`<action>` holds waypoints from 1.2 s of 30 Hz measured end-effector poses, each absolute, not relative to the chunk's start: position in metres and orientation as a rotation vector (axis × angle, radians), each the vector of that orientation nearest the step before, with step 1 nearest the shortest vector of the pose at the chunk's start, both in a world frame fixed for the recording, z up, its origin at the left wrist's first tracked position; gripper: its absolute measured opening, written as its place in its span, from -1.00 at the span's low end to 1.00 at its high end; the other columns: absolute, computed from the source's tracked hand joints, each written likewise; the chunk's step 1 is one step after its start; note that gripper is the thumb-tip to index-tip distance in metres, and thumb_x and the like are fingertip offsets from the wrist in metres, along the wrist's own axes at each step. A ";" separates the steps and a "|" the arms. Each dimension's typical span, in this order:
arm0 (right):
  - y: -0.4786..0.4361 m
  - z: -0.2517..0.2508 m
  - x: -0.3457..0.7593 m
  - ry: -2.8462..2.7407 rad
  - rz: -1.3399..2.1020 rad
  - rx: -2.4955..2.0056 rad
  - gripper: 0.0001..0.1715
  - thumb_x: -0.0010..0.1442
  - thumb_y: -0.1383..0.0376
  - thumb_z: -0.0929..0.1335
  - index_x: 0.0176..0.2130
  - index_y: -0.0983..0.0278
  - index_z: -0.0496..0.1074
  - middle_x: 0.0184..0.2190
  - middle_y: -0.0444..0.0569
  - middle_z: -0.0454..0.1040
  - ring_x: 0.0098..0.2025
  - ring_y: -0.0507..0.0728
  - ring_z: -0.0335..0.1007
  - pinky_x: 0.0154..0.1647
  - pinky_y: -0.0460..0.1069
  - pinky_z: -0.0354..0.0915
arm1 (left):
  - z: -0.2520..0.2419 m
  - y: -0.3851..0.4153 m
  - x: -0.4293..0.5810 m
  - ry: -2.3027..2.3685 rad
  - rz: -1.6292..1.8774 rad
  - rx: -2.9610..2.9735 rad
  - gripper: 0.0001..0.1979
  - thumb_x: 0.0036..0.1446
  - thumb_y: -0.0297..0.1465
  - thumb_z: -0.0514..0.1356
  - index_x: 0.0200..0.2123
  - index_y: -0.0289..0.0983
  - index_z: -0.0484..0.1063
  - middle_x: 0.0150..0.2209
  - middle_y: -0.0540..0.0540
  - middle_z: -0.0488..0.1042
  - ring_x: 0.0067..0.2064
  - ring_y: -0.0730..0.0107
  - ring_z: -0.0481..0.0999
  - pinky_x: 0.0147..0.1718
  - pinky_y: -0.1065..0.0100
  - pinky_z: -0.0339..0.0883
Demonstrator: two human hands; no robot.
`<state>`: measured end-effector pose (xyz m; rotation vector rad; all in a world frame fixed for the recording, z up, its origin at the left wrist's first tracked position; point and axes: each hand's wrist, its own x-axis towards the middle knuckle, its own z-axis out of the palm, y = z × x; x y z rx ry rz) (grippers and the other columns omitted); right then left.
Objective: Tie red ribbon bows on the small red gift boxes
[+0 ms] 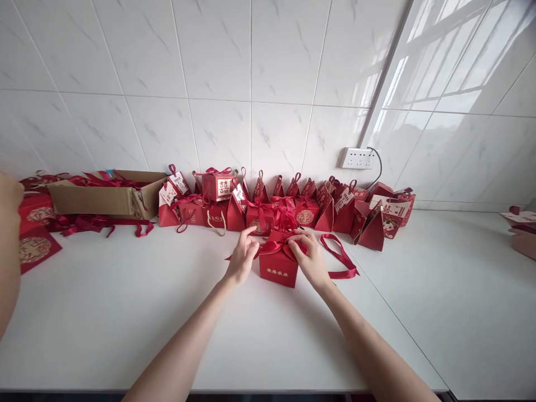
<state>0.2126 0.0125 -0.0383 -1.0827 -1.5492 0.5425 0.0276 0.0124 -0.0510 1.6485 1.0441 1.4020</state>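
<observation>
Currently, the small red cardboard box with gold lettering on its front face [277,273] stands upright on the smooth white bench [125,324], directly between the person's two hands and in front of a row of packed boxes; its dark red satin ribbon bow [285,244] sits across the top, with a loop and a tail reaching toward either side. The left hand [242,255] is at the box's left, its thumb and forefinger spread with a gap between the tips; the thumb tip is just beside the left end of the bow, and whether it touches the satin cannot be told. The right hand [309,255] comes in from the other side, higher over the box; its thumb and fingertips rest on the right part of the bow, though I cannot tell whether that grip is pinched on the ribbon or merely laid against it. A loose folded length of dark red ribbon [344,274] lies on the bench just beyond the right wrist; behind, red triangular boxes with ribbon loops [371,230] line the white tiled wall [218,67]; farther left stands an opened brown cardboard carton [92,200] with ribbon heaped in it.
</observation>
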 end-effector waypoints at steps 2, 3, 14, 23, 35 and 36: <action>0.010 -0.035 0.215 -1.643 0.644 -1.067 -0.79 0.16 0.16 0.30 -0.38 0.22 0.45 -0.07 0.05 0.40 0.05 0.23 0.30 0.13 0.17 0.15 | -0.047 0.009 0.028 1.079 1.433 1.645 -0.47 0.15 -0.06 0.03 0.06 -0.27 0.18 -0.50 0.05 0.34 -0.40 0.35 0.40 -0.32 0.30 0.27; 0.009 -0.033 0.217 -1.702 0.693 -1.055 -0.81 0.15 0.19 0.31 -0.39 0.22 0.46 -0.08 0.04 0.41 0.05 0.22 0.31 0.13 0.16 0.16 | -0.046 0.007 0.029 1.096 1.443 1.653 -0.54 0.15 -0.10 0.04 0.02 -0.26 0.21 -0.54 0.09 0.26 -0.46 0.40 0.34 -0.38 0.34 0.24; -0.004 -0.008 0.220 -2.068 0.745 -1.101 -0.88 0.10 0.27 0.38 -0.41 0.24 0.53 -0.02 0.03 0.36 0.01 0.18 0.35 0.05 0.08 0.26 | -0.022 -0.008 0.035 1.218 1.137 2.136 -0.92 -0.01 -0.42 0.12 -0.45 -0.23 0.42 0.06 -0.12 0.30 0.17 0.08 0.24 0.20 0.02 0.08; -0.007 -0.009 0.221 -2.122 0.682 -0.959 -0.80 0.23 0.27 0.23 -0.38 0.23 0.38 -0.22 0.00 0.44 -0.20 0.14 0.39 -0.12 0.08 0.34 | -0.015 -0.007 0.037 1.149 1.062 1.944 -0.94 -0.08 -0.39 0.22 -0.54 -0.18 0.47 0.03 -0.10 0.38 0.16 -0.02 0.25 0.21 0.00 0.05; -0.005 -0.013 0.221 -2.061 0.752 -0.958 -0.78 0.22 0.18 0.25 -0.38 0.22 0.37 -0.18 -0.01 0.41 -0.12 0.14 0.37 -0.03 0.09 0.28 | -0.025 -0.008 0.043 1.049 1.143 1.688 -0.80 0.05 -0.25 0.10 -0.52 -0.23 0.30 0.02 -0.18 0.34 0.15 0.05 0.27 0.17 0.11 0.07; -0.005 -0.014 0.221 -2.038 0.766 -0.950 -0.77 0.24 0.17 0.23 -0.37 0.22 0.35 -0.19 -0.01 0.41 -0.12 0.14 0.36 -0.03 0.08 0.27 | -0.025 -0.008 0.043 1.039 1.137 1.690 -0.81 0.03 -0.26 0.11 -0.52 -0.23 0.30 0.03 -0.18 0.34 0.15 0.05 0.27 0.18 0.10 0.06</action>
